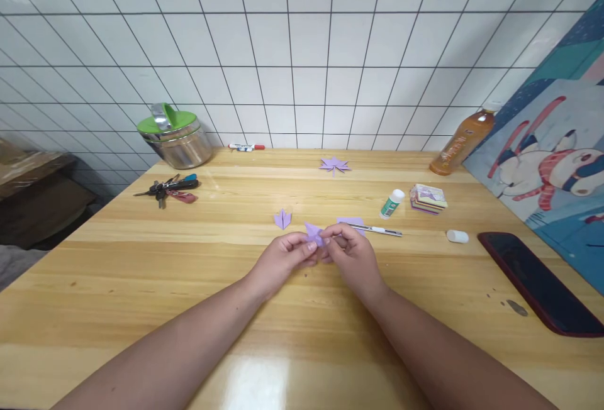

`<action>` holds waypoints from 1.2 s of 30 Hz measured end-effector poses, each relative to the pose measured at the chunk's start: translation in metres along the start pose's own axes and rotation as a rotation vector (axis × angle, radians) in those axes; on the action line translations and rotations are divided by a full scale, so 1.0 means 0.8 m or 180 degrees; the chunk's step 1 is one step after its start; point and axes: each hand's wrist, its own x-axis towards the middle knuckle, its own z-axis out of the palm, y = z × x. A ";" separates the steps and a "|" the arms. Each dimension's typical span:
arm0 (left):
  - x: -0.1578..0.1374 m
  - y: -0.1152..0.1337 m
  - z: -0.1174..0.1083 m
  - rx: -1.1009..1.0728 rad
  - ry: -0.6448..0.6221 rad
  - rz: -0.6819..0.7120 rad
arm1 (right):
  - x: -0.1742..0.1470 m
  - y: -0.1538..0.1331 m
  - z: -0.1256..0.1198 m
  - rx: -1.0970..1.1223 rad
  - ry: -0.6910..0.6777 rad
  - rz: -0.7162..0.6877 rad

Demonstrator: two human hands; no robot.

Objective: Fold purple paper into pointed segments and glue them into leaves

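A small folded piece of purple paper [313, 232] is held between my two hands above the wooden table. My left hand [287, 251] pinches it from the left, thumb on top. From the right, my right hand [350, 253] grips its edge with thumb and index finger, which partly hide the paper. Just beyond my left hand lies a separate folded purple paper piece [282, 219]. Behind my right hand are a flat purple paper sheet [357, 222] and a slim craft knife [377, 229] lying across it. Farther back rests a purple paper leaf shape [335, 165] with several points.
A glue stick [392, 204], a stack of coloured paper [428, 199], a white cap [457, 236] and a phone [542, 284] lie to the right. At the back stand a bottle [465, 139] and a green-lidded pot [177, 136]. Keys [167, 189] and a marker [246, 147] are left.
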 end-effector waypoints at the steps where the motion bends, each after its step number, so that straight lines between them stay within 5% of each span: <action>1: 0.001 -0.001 -0.001 -0.0046 0.0092 -0.0019 | -0.001 -0.001 -0.001 -0.0136 -0.0043 -0.0113; 7: 0.003 0.000 -0.007 -0.0418 0.0221 -0.0098 | -0.004 -0.006 -0.007 -0.1201 -0.0399 -0.1029; 14: 0.002 -0.001 -0.009 0.0031 0.0072 -0.0081 | -0.002 -0.005 -0.010 -0.1906 -0.0367 -0.1395; 21: 0.002 -0.002 -0.010 0.0211 0.0002 -0.0046 | -0.001 0.001 -0.013 -0.1592 -0.0365 -0.0948; 26: 0.001 -0.002 -0.009 0.0938 0.0105 0.0167 | -0.001 -0.003 -0.015 -0.1696 -0.0415 -0.1087; 36: 0.000 0.000 0.001 0.1137 -0.0073 0.0356 | -0.006 -0.002 -0.006 -0.1701 -0.0053 -0.0724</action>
